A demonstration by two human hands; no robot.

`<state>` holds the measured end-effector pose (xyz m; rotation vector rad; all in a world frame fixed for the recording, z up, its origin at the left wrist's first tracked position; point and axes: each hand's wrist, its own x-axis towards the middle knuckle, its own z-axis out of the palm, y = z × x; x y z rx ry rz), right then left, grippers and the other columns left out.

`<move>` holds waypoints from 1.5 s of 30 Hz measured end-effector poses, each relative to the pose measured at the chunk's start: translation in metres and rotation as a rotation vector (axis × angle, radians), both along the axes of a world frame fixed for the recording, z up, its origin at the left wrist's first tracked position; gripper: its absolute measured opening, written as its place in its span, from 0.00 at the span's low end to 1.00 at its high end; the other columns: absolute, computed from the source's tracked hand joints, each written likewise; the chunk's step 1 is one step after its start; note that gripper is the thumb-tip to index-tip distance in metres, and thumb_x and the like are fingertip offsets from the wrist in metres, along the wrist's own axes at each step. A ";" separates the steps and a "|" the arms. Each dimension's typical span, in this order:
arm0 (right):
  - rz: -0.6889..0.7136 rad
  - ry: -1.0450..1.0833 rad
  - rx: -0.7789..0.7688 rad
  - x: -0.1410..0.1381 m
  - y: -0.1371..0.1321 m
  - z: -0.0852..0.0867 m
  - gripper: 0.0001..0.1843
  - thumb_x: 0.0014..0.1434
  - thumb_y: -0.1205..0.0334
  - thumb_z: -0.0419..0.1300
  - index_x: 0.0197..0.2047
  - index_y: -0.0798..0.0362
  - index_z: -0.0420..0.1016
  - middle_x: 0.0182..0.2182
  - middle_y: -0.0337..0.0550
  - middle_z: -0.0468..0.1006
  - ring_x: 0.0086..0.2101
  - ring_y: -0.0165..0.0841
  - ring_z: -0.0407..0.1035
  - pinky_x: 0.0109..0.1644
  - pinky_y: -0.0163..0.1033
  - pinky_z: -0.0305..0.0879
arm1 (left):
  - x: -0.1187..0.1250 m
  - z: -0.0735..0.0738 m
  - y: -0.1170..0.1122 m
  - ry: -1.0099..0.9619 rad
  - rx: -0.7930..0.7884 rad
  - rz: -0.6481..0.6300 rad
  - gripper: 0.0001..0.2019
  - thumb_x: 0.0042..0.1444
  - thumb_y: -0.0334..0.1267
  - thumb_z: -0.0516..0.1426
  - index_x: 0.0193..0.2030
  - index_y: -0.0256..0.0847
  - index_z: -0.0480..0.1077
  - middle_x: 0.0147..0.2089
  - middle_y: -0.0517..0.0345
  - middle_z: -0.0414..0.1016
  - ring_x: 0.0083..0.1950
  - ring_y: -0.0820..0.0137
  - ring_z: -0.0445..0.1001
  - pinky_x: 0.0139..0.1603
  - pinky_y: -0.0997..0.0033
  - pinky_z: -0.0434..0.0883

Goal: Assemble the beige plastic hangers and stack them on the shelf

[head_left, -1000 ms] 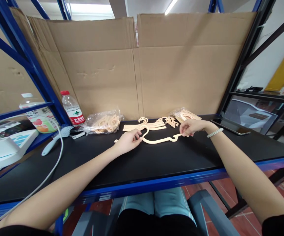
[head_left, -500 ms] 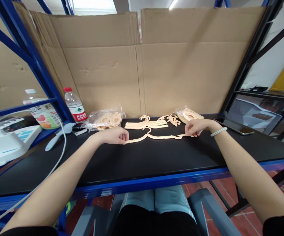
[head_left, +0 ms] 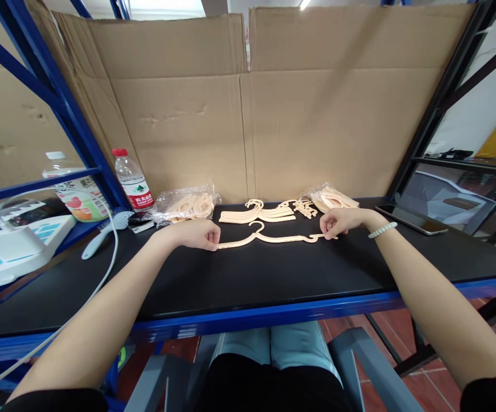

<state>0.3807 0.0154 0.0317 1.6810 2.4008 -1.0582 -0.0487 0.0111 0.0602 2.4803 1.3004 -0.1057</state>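
A cream plastic clothes hanger (head_left: 282,239) lies spread across the black tabletop, its hook pointing away from me. My left hand (head_left: 200,233) is closed on the tip of its left arm. At the other end, my right hand (head_left: 336,222) pinches a small cream hook piece (head_left: 317,236) that meets the hanger's right arm; whether the two are joined I cannot tell. Just behind lies a stack of folded cream hangers (head_left: 257,213). To the right of that stack is a little pile of cream hook pieces (head_left: 305,207).
Clear bags of cream parts stand at the back, one on the left (head_left: 187,205) and one on the right (head_left: 331,197). A red-capped bottle (head_left: 134,183), a brush (head_left: 106,232) and a white cable (head_left: 112,252) are left. A phone-like tablet (head_left: 411,219) lies right. Cardboard (head_left: 179,126) walls the back.
The view has shifted slightly. Both hands keep their grip, and the right fingers sit a touch further left along the hook piece, whose end now shows beyond them.
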 end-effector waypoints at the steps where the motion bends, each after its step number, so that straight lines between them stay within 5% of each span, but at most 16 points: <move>1: 0.005 0.000 0.001 0.000 0.001 -0.001 0.21 0.42 0.47 0.67 0.32 0.55 0.72 0.27 0.41 0.75 0.26 0.29 0.65 0.26 0.31 0.58 | -0.001 0.000 0.000 0.008 -0.001 0.004 0.03 0.43 0.38 0.59 0.26 0.43 0.72 0.28 0.59 0.78 0.32 0.67 0.75 0.30 0.74 0.67; 15: -0.048 -0.007 0.097 0.001 0.007 -0.007 0.20 0.42 0.47 0.66 0.30 0.55 0.74 0.24 0.41 0.73 0.26 0.30 0.65 0.24 0.32 0.58 | -0.001 0.007 -0.002 0.160 -0.018 0.027 0.07 0.47 0.40 0.58 0.31 0.40 0.71 0.33 0.57 0.78 0.36 0.67 0.75 0.33 0.74 0.66; 45: -0.168 -0.016 0.103 -0.004 0.001 -0.004 0.22 0.38 0.45 0.67 0.27 0.55 0.70 0.24 0.42 0.72 0.23 0.27 0.62 0.25 0.33 0.60 | 0.001 -0.002 0.006 0.115 0.056 0.040 0.08 0.50 0.42 0.57 0.32 0.40 0.70 0.33 0.58 0.76 0.34 0.68 0.73 0.32 0.73 0.64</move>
